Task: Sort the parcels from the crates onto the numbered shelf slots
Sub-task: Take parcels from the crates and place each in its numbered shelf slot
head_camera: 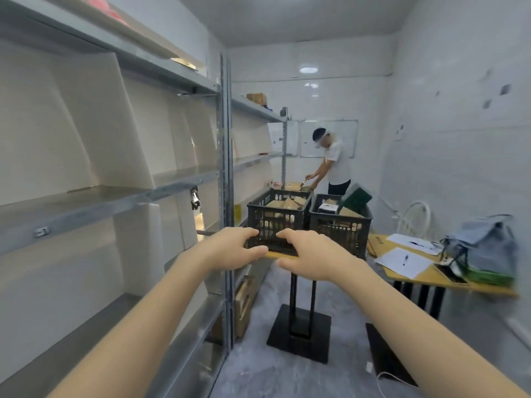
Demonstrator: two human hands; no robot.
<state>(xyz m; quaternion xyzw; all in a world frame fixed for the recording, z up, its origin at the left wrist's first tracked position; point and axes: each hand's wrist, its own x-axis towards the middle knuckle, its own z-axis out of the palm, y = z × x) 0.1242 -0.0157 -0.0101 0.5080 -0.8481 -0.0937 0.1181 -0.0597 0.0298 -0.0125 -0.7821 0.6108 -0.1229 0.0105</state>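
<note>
Left hand point(230, 248) and right hand point(309, 255) are stretched out side by side, fingers loosely bent, thumbs apart, gripping nothing, and the parcels point(284, 203) are sitting in the two black crates point(340, 225) beyond them, with the shelf point(115, 196) on the left.

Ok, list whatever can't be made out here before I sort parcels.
Head view only:
- Slot numbers: tag on the shelf edge blurred, too small.
- Parcels: mostly hidden behind the walls of left crate and right crate; labels unreadable.
- Left hand and right hand: overlap the left crate; contact unclear.
- Whiteboard writing: too small.
</note>
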